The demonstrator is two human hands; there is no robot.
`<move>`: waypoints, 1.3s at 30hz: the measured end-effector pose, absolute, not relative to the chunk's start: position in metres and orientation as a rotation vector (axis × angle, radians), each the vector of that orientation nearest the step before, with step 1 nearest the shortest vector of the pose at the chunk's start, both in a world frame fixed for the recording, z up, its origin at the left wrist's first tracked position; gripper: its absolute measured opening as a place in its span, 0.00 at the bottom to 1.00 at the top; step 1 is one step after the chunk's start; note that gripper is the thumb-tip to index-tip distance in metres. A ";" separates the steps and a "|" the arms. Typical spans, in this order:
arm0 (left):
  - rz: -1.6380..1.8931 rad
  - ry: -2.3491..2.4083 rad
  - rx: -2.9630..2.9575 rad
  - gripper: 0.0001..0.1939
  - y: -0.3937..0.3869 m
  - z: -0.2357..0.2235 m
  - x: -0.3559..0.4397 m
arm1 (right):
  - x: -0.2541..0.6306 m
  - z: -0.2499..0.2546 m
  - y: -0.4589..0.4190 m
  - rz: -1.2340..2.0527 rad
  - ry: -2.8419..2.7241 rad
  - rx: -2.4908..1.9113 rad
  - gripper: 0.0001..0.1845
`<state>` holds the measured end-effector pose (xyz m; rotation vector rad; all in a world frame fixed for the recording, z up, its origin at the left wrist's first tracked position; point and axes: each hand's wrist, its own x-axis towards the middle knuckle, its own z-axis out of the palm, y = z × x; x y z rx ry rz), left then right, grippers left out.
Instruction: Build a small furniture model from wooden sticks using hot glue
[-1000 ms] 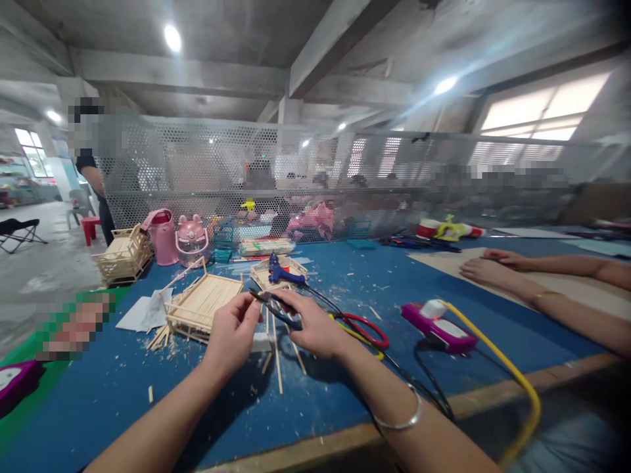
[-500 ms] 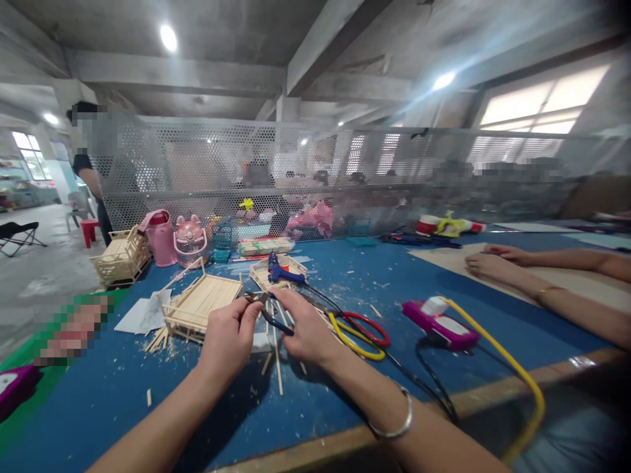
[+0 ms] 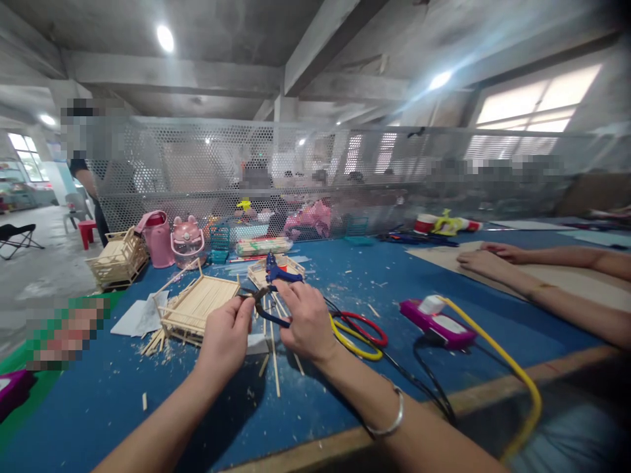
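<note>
My right hand (image 3: pixel 309 323) grips a pair of cutting pliers (image 3: pixel 274 319) with dark blue handles, which stand somewhat apart. The jaws point left, toward the fingertips of my left hand (image 3: pixel 225 332). Those fingers are pinched together at the jaws; whatever small piece they hold is hidden. Just behind my left hand is a small wooden stick frame (image 3: pixel 200 301) with a slatted floor and low rails. A blue glue gun (image 3: pixel 283 272) rests on a second, smaller wooden frame (image 3: pixel 257 274) beyond the pliers. Loose thin sticks (image 3: pixel 275 368) lie under my hands.
A magenta power strip (image 3: pixel 438 325) with a yellow cord sits right, near coiled red and yellow cables (image 3: pixel 362 335). A co-worker's hands (image 3: pixel 486 263) rest on brown paper at far right. Stacked wooden frames (image 3: pixel 118 258), a pink bottle (image 3: pixel 158 240) and a perforated metal screen (image 3: pixel 217 157) stand behind.
The pliers have turned in my right hand, and their handles now show wider apart, with the jaws by my left fingertips. My left hand has shifted slightly. The co-worker's hands stay almost in place.
</note>
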<state>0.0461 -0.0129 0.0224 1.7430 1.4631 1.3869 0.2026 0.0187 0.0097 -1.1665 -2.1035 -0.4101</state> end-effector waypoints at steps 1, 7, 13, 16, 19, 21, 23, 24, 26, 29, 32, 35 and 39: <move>1.402 1.385 1.752 0.16 -0.013 0.022 0.047 | 0.204 0.010 0.020 -0.365 -2.108 -1.134 0.34; 1.486 1.141 1.640 0.11 -0.015 0.017 0.048 | 0.213 0.013 0.026 0.170 -2.155 -0.893 0.37; 1.495 1.053 1.577 0.12 -0.018 0.021 0.046 | 0.215 0.016 0.025 1.114 -2.121 -0.747 0.32; 1.484 0.979 1.586 0.13 -0.018 0.022 0.046 | 0.217 0.016 0.028 1.640 -1.983 -0.616 0.33; 1.444 0.960 1.557 0.14 -0.018 0.020 0.046 | 0.223 0.017 0.036 1.538 -1.907 -0.663 0.36; 1.414 0.978 1.557 0.15 -0.017 0.017 0.047 | 0.227 0.018 0.042 1.214 -1.971 -0.853 0.35; 1.383 1.001 1.559 0.15 -0.015 0.014 0.047 | 0.229 0.016 0.046 0.810 -2.111 -1.123 0.33; 1.368 1.007 1.558 0.15 -0.014 0.014 0.047 | 0.229 0.014 0.047 0.615 -2.183 -1.278 0.31; 1.338 1.004 1.543 0.15 -0.013 0.013 0.048 | 0.226 0.008 0.047 0.309 -2.276 -1.587 0.29; 1.320 0.985 1.431 0.15 -0.011 0.014 0.050 | 0.221 0.001 0.047 0.042 -2.243 -1.841 0.35; 1.317 0.974 1.251 0.19 -0.008 0.013 0.052 | 0.217 0.004 0.043 -0.169 -2.106 -1.666 0.34; 1.268 0.979 1.192 0.29 -0.007 0.009 0.053 | 0.212 0.010 0.033 -0.176 -2.155 -1.152 0.19; 1.166 0.976 1.277 0.38 -0.008 0.004 0.052 | 0.199 0.006 0.020 -0.051 -2.408 -0.594 0.18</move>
